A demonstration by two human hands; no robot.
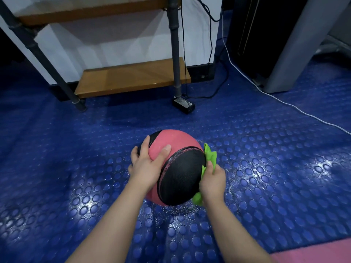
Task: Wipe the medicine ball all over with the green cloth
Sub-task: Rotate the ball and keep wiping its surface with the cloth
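A pink medicine ball (pixel 176 141) with round black panels rests on the blue studded floor in the middle of the view. My left hand (pixel 146 164) lies spread over its left side, thumb on the pink top, fingers wrapped round the far left. My right hand (pixel 212 179) grips the green cloth (pixel 210 156) and holds it against the ball's right side, beside the large black panel that faces me. Part of the cloth sticks out above and below that hand.
A wooden shelf unit (pixel 133 78) on dark metal legs stands behind the ball. A black power adapter (pixel 183 105) and black cables lie at its right leg. A white cable (pixel 284 103) crosses the floor at right. A pink mat (pixel 313 253) shows at bottom right.
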